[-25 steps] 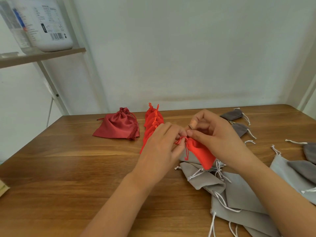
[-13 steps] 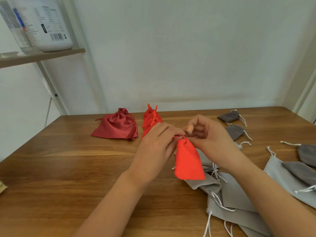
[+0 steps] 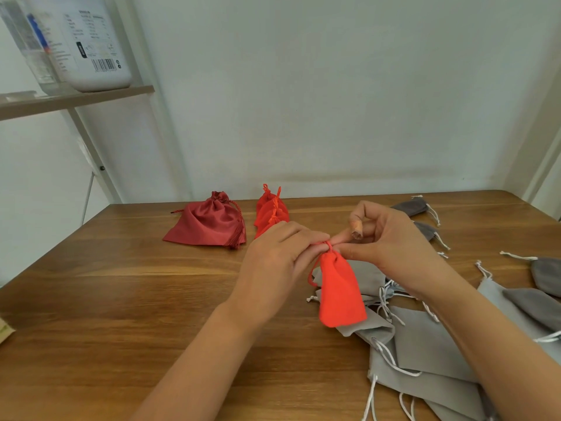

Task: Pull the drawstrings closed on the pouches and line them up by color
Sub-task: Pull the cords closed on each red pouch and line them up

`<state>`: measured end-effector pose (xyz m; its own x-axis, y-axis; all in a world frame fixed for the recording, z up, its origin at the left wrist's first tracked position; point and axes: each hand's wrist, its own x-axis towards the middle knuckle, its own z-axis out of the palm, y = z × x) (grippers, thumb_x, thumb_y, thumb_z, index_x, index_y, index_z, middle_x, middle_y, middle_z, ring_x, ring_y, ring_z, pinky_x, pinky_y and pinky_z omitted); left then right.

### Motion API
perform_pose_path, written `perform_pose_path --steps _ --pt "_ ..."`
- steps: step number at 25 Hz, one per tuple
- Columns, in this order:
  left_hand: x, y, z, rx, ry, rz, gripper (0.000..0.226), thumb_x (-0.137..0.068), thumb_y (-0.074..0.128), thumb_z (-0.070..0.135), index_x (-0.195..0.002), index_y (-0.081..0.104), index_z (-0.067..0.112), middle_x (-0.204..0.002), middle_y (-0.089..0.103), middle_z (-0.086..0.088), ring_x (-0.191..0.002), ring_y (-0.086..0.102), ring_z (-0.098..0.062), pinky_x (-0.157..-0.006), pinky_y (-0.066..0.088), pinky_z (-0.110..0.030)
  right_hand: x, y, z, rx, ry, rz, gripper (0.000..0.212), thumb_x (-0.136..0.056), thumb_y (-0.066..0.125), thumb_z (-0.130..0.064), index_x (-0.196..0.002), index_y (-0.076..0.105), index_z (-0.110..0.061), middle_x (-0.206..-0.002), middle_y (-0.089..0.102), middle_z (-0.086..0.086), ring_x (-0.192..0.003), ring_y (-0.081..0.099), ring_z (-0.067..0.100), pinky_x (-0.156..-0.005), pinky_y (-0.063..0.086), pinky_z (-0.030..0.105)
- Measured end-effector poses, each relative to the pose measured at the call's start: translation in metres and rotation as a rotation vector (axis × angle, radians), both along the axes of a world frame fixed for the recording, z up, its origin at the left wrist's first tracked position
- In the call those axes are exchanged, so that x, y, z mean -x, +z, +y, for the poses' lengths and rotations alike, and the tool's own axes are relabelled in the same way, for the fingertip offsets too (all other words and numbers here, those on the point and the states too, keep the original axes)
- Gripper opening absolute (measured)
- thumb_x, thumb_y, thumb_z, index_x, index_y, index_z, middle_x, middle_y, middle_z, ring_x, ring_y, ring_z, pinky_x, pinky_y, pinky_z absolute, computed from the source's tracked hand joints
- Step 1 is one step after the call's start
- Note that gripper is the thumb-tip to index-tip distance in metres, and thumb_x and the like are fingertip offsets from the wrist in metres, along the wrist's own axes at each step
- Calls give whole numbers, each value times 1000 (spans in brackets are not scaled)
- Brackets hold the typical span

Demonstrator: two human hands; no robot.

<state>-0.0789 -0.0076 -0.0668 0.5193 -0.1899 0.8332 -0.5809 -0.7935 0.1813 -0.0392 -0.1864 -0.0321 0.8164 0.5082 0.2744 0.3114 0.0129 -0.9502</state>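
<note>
Head view. Item: orange-red pouch, being held up by its gathered neck and hanging upright over the light grey pouches, right of the table centre.

Left hand: fingertips are being pressed together on the drawstring at the neck; the exact contact is being hidden by the fingers themselves.

Right hand: thumb and a lower finger are being clamped on the pouch neck; the bandaged index finger is being kept curled above it.

Partly hidden or cut off:
- The row of orange-red pouches is being covered at its near end by the left hand, so no count can be made.
- The grey pile is being cropped by the lower and right edges.
- The dark grey pouches are being partly masked by the right hand.

In full sight: dark red satin pouch, closed, left of the row.

Change: a second ago the pouch was being held tilted low against the grey pile. It is now being hung straight down, as half a second ago, with its neck drawn tighter.
</note>
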Motion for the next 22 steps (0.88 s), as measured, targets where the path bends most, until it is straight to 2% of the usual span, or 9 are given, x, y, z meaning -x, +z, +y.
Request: perform_pose_path --steps 4,6,9,12,14,16,18,20,22 --pt "0 -1 -2 9 21 62 26 -90 55 28 -98 74 11 -85 68 1 -78 59 -13 -73 45 -23 0 -2 0 134 -107 -220 32 -73 70 12 -73 44 -7 -74 71 10 -70 65 14 -70 54 24" --pt "1 -1 -4 -4 54 140 27 -90 52 32 -92 73 14 -81 66 4 -76 56 -9 -71 43 -21 -3 -2 -4 211 -204 -327 28 -71 67 10 -72 46 -9 -72 68 6 -69 64 13 -69 52 27" --pt "4 -2 -7 -1 56 244 30 -90 47 38 -83 65 15 -78 61 8 -76 49 -5 -68 36 -15 -7 -4 -6 205 -230 -298 24 -71 63 10 -72 55 -12 -73 65 4 -69 60 18 -69 50 31" --pt "6 0 -10 -13 85 228 28 -88 49 37 -80 64 15 -70 43 20 -71 37 0 -65 29 -13 -9 -8 -4 230 -123 -189 31 -79 58 10 -80 71 -18 -76 66 -8 -71 59 5 -68 46 19" --pt "6 2 -10 -1 107 207 27 -87 50 35 -78 64 14 -69 33 23 -70 31 3 -66 27 -12 -11 -10 -3 268 -90 -202 29 -85 60 3 -85 75 -22 -82 70 -13 -77 62 0 -72 47 15" --pt "6 2 -9 22 120 207 26 -88 51 35 -80 64 14 -71 35 22 -70 32 2 -66 28 -11 -12 -12 -2 277 -114 -241 20 -85 67 -5 -85 74 -24 -81 69 -14 -79 64 2 -77 51 21" --pt "7 1 -10 30 112 227 26 -89 50 35 -81 64 15 -72 35 23 -70 32 1 -66 30 -10 -12 -13 -2 340 -187 -350 14 -82 71 -11 -83 73 -25 -80 69 -13 -80 63 4 -77 50 23" --pt "8 1 -10 35 100 240 24 -91 49 33 -83 63 14 -74 38 22 -71 33 1 -68 30 -8 -11 -12 -2 394 -227 -455 16 -82 71 -12 -83 71 -28 -82 67 -15 -85 61 1 -75 47 16" --pt "7 0 -9 55 102 236 20 -92 52 29 -83 63 15 -76 42 20 -70 35 2 -70 30 -8 -11 -11 -3 454 -192 -586 14 -86 68 -11 -94 74 -22 -85 65 -15 -83 59 3 -74 45 14"
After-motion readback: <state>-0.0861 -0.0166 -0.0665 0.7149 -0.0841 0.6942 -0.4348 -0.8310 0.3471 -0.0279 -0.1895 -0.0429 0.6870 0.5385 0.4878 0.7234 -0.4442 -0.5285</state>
